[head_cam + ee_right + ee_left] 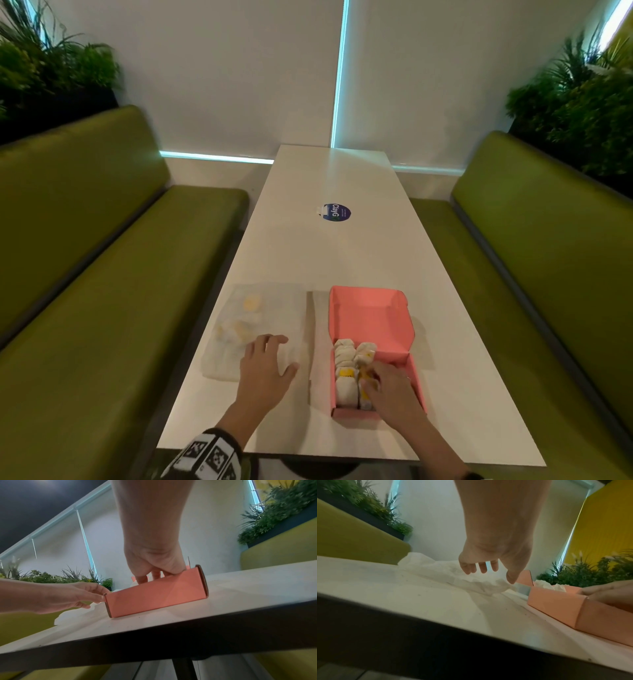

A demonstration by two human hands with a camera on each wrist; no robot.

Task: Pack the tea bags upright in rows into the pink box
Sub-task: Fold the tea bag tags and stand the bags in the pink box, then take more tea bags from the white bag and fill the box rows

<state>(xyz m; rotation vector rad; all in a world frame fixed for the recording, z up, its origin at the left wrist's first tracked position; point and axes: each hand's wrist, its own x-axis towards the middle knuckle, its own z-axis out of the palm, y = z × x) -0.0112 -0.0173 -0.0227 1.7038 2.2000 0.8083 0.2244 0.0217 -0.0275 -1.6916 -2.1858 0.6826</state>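
- The pink box (371, 318) sits open on the white worktop (329, 246), lid tilted back, on the right of the near end.
- Tea bags (346, 356) stand upright in two rows along the box's left side — the right part of the box shows bare pink floor.
- The right hand (394, 390) reaches into the box from the near edge, fingers curled down among the bags of the second row; whether it pinches one I cannot tell, since the fingertips are hidden in the head view and behind the box wall (154, 592) in the right wrist view.
- The left hand (263, 370) hovers just left of the box, fingers loosely spread and holding nothing — its fingers (481, 566) hang slack above a clear bag (253, 329).
- The clear bag lies flat on the worktop, left of the box; a few more pale and yellow tea bags show through it.
- A round blue sticker (337, 212) lies further up the worktop, well apart from the box.
- Green benches (102, 274) run along both sides.
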